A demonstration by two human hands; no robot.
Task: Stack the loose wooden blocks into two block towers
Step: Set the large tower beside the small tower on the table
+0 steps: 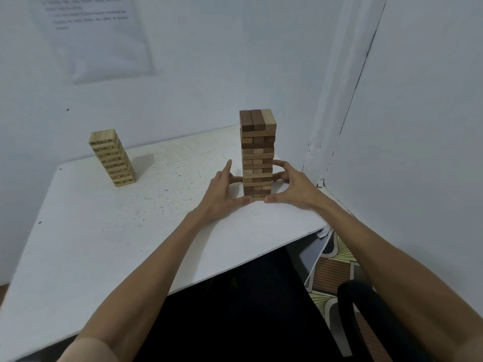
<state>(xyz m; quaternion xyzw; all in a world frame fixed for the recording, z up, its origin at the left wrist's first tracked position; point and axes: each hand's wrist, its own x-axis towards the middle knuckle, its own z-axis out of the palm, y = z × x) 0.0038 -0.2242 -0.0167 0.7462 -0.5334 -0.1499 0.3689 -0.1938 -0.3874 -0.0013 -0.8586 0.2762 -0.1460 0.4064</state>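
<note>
Two block towers stand on the white table. The taller tower, of mixed dark and light brown blocks, rises near the right wall corner. My left hand lies against its lower left side, thumb at the base and index finger pointing up. From the right, my right hand curls round the lower part of the tower, thumb at the base and fingers on its right face. The shorter pale tower, with dark printed marks, stands apart at the far left.
White walls close in behind and to the right, meeting in a corner just beyond the tall tower. A paper sheet hangs on the back wall. A black chair arm and patterned floor show below the table's right edge.
</note>
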